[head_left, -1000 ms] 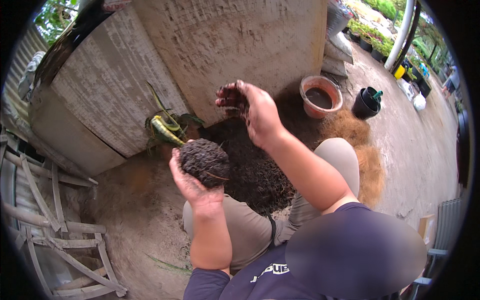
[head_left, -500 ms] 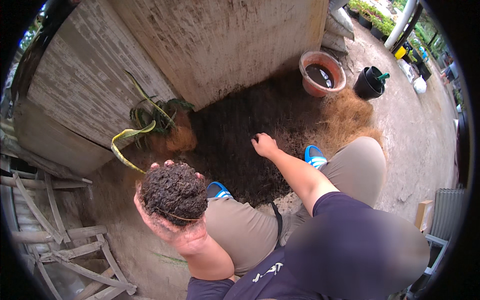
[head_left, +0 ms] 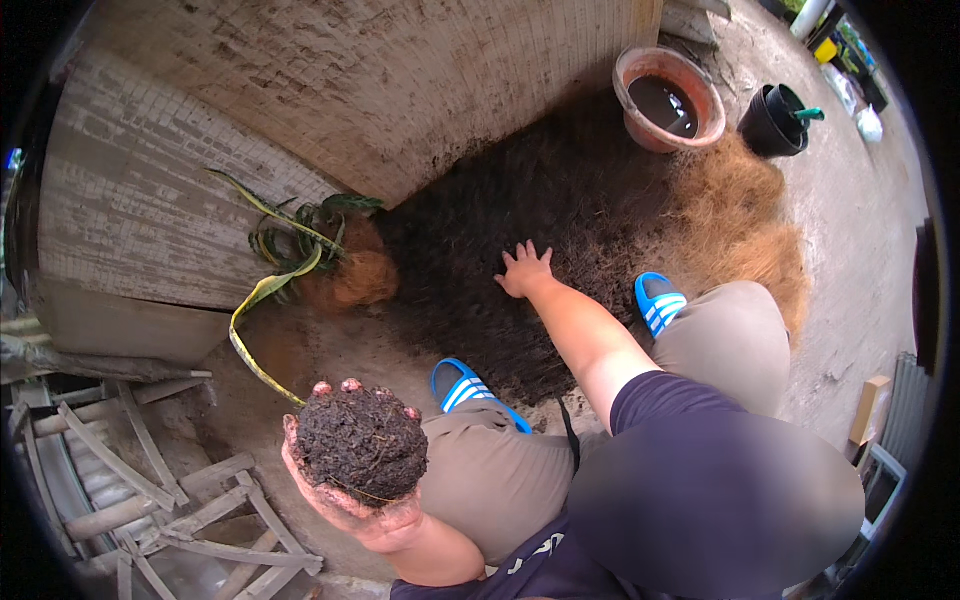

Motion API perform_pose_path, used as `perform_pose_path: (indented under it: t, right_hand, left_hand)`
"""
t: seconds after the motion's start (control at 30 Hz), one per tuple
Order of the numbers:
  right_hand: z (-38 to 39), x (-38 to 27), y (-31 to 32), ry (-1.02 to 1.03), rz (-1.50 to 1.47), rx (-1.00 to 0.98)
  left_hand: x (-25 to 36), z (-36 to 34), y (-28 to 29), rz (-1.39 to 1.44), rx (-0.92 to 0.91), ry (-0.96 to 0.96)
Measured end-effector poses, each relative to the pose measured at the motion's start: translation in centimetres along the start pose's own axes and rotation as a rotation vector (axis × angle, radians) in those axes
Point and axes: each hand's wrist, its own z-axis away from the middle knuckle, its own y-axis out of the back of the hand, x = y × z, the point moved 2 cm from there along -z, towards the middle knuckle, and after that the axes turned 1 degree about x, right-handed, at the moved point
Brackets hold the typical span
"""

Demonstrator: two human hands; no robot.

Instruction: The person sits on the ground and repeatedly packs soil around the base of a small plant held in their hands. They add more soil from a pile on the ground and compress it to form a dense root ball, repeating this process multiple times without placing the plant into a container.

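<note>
A dark, damp ball of soil (head_left: 362, 442) rests in my left hand (head_left: 345, 515), whose palm is turned up and whose fingers curl round its far side. At the top edge of this ball ends a long, curling leaf with yellow edges (head_left: 244, 340); whether it grows out of the ball I cannot tell. My right hand (head_left: 526, 270) lies over the spread of dark soil (head_left: 470, 230) on the ground, fingers spread, nothing in it. Whether the palm presses into the soil is hidden.
Green plants (head_left: 300, 245) with brown fibre bundles (head_left: 362, 275) lean by the board wall (head_left: 330, 90). Far right stand an orange pot (head_left: 640, 125) of dark liquid, black pots (head_left: 770, 125) with a green handle, and loose brown fibre (head_left: 735, 210). Wooden slats (head_left: 225, 545) lie lower left.
My right hand's fingers have gone from curled to spread over the soil. My left hand keeps hold of the soil ball, and both it and the ball sit lower in view. The whole view has shifted.
</note>
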Motion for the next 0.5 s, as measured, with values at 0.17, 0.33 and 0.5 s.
perform_pose_path:
  t: [0.17,0.33,0.5]
  right_hand:
    - [-0.3,-1.5,-1.7,-0.1,0.087,-0.018]
    - [-0.3,-2.0,-2.5,-0.049,0.223,-0.028]
    - [1.1,-1.9,-2.2,0.036,0.217,0.039]
  left_hand:
    - [-0.1,-0.5,-0.2,-0.055,-0.007,0.021]
    - [-0.3,-0.8,-0.7,-0.053,-0.012,0.016]
    - [-0.4,-0.2,-0.9,-0.072,-0.011,-0.031]
